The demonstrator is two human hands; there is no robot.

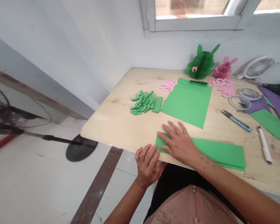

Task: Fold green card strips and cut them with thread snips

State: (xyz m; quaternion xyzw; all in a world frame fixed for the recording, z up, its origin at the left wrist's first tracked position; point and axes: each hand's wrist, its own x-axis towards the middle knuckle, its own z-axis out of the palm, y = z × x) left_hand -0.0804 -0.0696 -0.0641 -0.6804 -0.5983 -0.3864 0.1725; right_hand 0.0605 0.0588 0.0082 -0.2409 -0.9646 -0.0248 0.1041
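Flat-spread right fingers [175, 128] gripless atop folded green paper [220, 151]; half-curled left fingers [151, 154] at left end, hold unclear; long axis rightward

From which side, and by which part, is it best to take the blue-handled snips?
Probably by the blue handle, from above and the near right side. The snips lie flat, their dark pointed blades aimed away to the left and the handle end nearer the person, so this grip should avoid the tips.

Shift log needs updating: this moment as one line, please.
right hand: spread on green strip | left hand: at strip's left end | green sheet: beyond strip
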